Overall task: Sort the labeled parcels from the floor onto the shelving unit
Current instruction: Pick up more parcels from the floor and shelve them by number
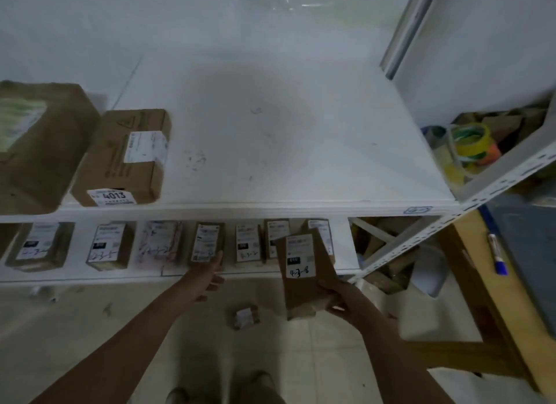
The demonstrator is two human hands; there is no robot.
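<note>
Head view shows the right grip (346,302) clasping the labelled parcel (303,272) by its near end, long axis pointing into the right end of the lower shelf (343,253), while the left grip (207,278), seemingly loose-fingered, touches a shelved parcel (207,242)

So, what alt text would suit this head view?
A person's right hand holds a labelled brown parcel before a white shelving unit, while the left hand reaches to a shelved parcel in the row on the lower shelf. Two bigger boxes sit on the upper shelf; one small parcel lies on the floor.
</note>
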